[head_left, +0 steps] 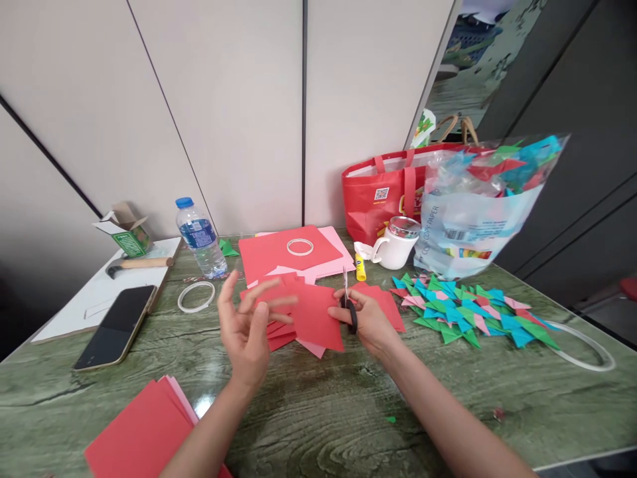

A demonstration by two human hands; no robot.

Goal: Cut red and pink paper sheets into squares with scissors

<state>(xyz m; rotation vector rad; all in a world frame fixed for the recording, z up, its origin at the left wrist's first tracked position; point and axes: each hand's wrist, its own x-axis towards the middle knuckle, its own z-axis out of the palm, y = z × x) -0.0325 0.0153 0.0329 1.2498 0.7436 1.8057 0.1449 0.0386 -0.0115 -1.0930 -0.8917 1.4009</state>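
My right hand is closed round a pair of black-handled scissors whose blades point up and away from me. A red paper square hangs at the scissors, over a loose pile of red and pink paper squares on the green table. My left hand hovers just left of that square with its fingers spread and blurred, holding nothing that I can see.
A stack of red and pink sheets with a white ring lies behind. Near it stand a water bottle, glue stick, white mug, red bag and plastic bag. Folded triangles lie right, phone left, red sheets near me.
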